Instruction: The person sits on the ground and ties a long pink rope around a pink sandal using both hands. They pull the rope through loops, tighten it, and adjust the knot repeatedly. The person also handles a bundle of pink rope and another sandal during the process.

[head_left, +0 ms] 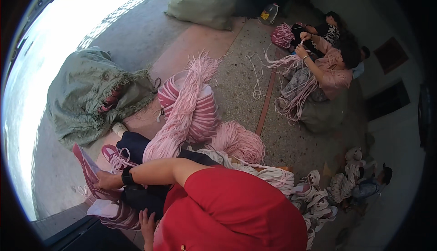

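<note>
My right hand (107,181), with a black watch on its wrist, reaches to the left and is closed on a flat pink shoe upper (85,163). Just beyond it lies a laced pink shoe upper (115,157) with white laces. My left hand (147,225) rests by my dark trousers, fingers apart, and holds nothing visible. Next to it sits a stack of pink and white shoe uppers (119,215). A long bundle of pink laces (175,126) drapes over my leg and across a round bundle of striped pink uppers (205,119).
A coil of pink laces (239,142) and white laced uppers (314,196) lie at my right. A green sack (86,98) stands at the left, a pale sack (200,1) at the back. A seated person (330,67) handles pink laces; others sit nearby.
</note>
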Motion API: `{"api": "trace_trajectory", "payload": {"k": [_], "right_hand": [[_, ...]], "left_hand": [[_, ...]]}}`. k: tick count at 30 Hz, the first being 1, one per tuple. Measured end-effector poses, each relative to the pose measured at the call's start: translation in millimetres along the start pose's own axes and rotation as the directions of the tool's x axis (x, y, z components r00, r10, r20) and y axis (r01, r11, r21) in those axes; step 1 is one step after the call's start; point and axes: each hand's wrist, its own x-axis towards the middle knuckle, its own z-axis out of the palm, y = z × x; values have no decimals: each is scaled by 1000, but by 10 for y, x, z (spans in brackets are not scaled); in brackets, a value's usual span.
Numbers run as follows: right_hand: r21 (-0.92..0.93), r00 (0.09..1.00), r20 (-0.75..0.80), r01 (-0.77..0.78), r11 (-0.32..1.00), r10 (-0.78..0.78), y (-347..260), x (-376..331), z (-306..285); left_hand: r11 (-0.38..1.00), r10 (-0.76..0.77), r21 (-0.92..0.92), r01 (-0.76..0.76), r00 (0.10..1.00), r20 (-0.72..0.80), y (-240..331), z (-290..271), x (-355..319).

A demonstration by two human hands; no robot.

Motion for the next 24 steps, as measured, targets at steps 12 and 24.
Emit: {"api": "trace_trajectory", "payload": {"k": [12, 24], "right_hand": [[483, 948, 283, -272, 832, 145, 60, -299, -525], [604, 944, 313, -281, 746, 102, 45, -297, -537]], "left_hand": [[638, -765, -577, 509, 501, -404, 460, -722, -424], [571, -794, -723, 389, 484, -368, -643, -538, 654]]}}
